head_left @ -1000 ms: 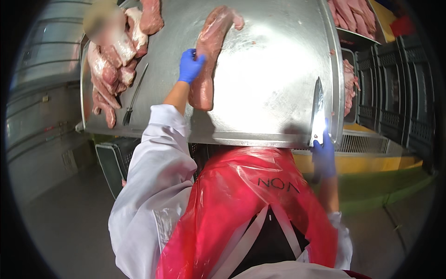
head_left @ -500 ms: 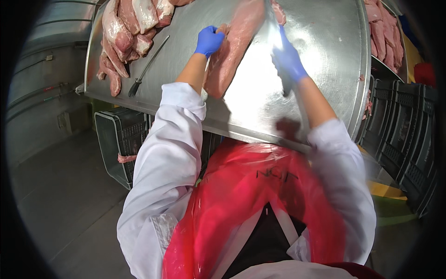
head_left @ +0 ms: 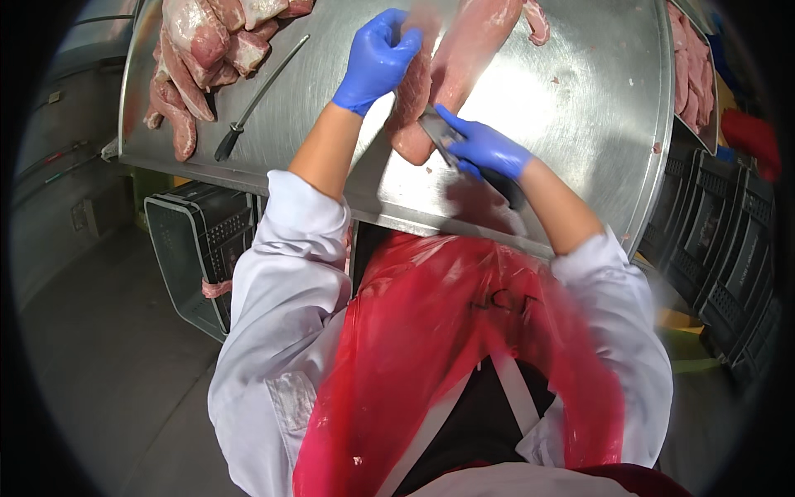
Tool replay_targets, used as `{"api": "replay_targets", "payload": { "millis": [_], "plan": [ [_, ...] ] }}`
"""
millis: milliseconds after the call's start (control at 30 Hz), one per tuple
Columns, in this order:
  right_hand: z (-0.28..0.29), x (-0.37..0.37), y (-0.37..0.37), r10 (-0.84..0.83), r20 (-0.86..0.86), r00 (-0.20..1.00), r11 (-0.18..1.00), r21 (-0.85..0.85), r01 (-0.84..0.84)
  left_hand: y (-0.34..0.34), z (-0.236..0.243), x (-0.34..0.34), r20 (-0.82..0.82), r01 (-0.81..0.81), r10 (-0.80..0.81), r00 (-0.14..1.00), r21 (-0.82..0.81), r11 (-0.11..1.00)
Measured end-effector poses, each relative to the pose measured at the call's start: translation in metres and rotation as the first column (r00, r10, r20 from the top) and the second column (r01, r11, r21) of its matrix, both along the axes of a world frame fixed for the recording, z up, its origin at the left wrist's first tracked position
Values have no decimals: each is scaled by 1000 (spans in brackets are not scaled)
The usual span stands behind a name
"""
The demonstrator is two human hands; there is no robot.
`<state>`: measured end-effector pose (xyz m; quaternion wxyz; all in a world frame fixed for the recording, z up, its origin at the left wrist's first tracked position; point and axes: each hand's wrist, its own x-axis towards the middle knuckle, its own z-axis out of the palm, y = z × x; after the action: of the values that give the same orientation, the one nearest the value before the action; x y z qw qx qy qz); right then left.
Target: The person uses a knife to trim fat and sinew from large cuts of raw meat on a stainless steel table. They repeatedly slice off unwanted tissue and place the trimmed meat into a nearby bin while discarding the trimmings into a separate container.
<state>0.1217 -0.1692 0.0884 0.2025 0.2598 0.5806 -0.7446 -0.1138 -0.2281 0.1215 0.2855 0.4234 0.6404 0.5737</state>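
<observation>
Our right hand (head_left: 489, 149), which one second ago sits at the tabletop's near right corner, now has the knife (head_left: 436, 137) against the long piece of meat (head_left: 478, 41). Half a second ago it is higher up the meat; now it is down by the end closest to the near edge of the tabletop (head_left: 596, 108). Our fingers there are wrapped round the black handle.

Our left hand (head_left: 378, 60) is closed on a strip of meat (head_left: 418, 70), drawn out on the side toward the left edge. A gap now shows between strip and main piece, so we judge the cutting well under way; whether they are joined at the near end we cannot tell.

The meat lies around mid-width, running away from the near edge. The sharpening rod (head_left: 263, 91) and the meat pile (head_left: 199, 70) stay toward the left edge.
</observation>
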Motion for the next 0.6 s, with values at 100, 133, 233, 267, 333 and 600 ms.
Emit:
{"api": "replay_targets", "payload": {
  "millis": [100, 133, 233, 267, 333, 600],
  "plan": [
    [0, -14, -16, 28, -86, 996, 999, 40, -25, -22, 20, 4, 128, -44, 26, 991, 137, 990],
    [-1, 6, -26, 191, -65, 980, 944, 285, -165, -30, 30, 4, 151, -80, 51, 987, 199, 977],
    [6, 46, -35, 150, -297, 943, 986, 118, -120, -70, 72, 8, 251, -67, 10, 968, 219, 973],
    [25, 38, -36, 156, -217, 964, 987, 76, -143, -71, 85, 22, 252, -41, -20, 967, 234, 971],
    [41, 17, -45, 226, -104, 968, 972, 90, -217, -53, 120, 60, 257, 24, -98, 962, 276, 961],
    [12, 134, 2, -386, -2, 922, 905, 195, 379, 137, 109, 65, -232, 232, -204, 951, 102, 967]
  ]
}}
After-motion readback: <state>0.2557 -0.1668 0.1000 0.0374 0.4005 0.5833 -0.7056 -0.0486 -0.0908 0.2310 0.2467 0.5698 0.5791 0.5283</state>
